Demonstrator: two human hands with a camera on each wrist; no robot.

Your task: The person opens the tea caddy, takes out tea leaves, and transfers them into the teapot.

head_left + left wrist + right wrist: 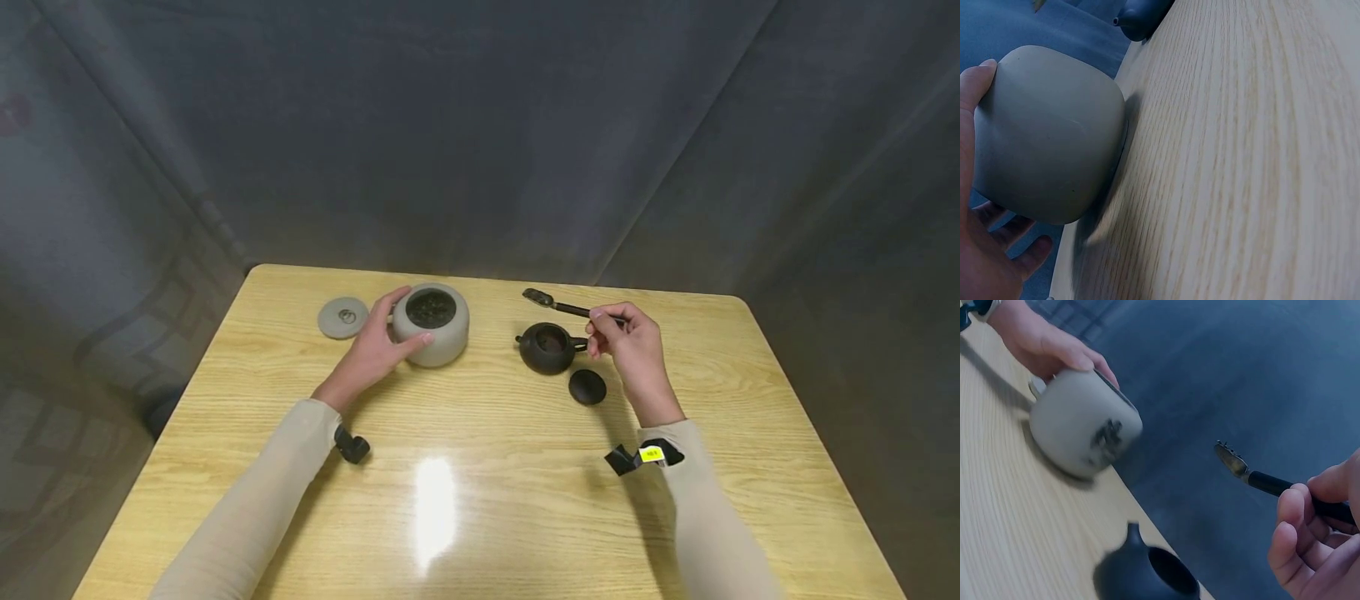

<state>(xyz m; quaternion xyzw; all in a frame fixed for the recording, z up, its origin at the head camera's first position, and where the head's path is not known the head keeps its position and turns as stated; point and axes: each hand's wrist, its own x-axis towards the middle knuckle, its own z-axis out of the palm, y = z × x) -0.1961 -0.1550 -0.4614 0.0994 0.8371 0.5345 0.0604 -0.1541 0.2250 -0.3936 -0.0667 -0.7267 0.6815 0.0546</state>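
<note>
My left hand (380, 342) grips a round grey tea jar (444, 343) from its left side, thumb at the near rim and fingers round the far side. Dark tea leaves show through the jar's wide mouth, and a dark picture marks its wall in the right wrist view. Between the thumb and fingers of my right hand (633, 350) is the black handle of a tea scoop (1266, 482). Its metal head carries a little heap of dark leaves, raised above the lidless dark teapot (542, 358). The teapot's handle points toward my right hand.
Left of the jar lies its grey lid (335, 320) with a ring on top. The round black teapot lid (587, 387) sits just in front of the teapot. Behind the wooden table (510, 467) hangs a dark grey curtain (480, 142).
</note>
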